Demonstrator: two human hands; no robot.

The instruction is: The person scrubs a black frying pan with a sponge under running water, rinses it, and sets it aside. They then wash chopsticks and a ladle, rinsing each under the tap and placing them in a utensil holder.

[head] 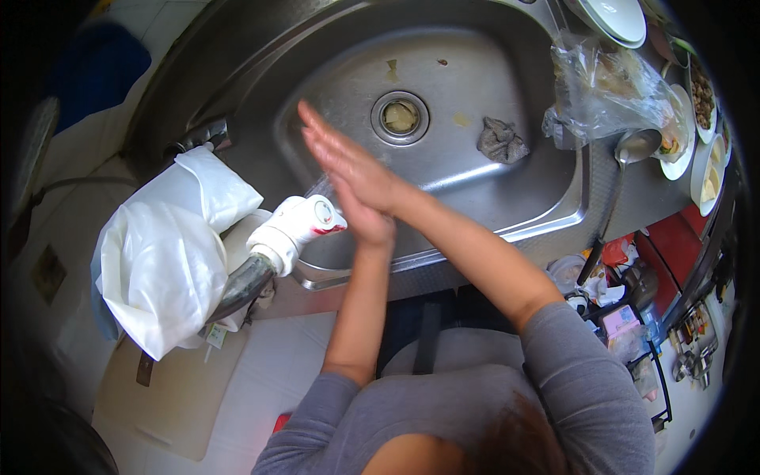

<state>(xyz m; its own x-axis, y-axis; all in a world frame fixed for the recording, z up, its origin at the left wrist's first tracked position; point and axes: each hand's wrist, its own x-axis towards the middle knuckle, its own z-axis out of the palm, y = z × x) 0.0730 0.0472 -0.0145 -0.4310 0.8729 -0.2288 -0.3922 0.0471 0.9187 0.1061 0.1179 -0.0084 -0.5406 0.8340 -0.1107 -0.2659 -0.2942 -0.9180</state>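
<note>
Over the stainless steel sink point(534, 211), my right hand point(362, 172) lies flat against my left hand point(363, 217), palm to palm, with fingers stretched out. Both look wet and hold nothing. Much of the left hand is hidden behind the right. A white tap head point(297, 222) with a red mark on it sits just left of my hands, and water runs from it onto them. The drain point(399, 118) holds pale scraps. A grey scrubbing pad or cloth point(502, 141) lies in the basin to its right.
White plastic bags point(166, 261) hang beside the tap at the left. On the right counter are a clear plastic bag point(617, 89), a ladle point(638, 145), stacked white bowls point(614, 18) and dishes of food. A cutting board point(172, 392) stands at the lower left.
</note>
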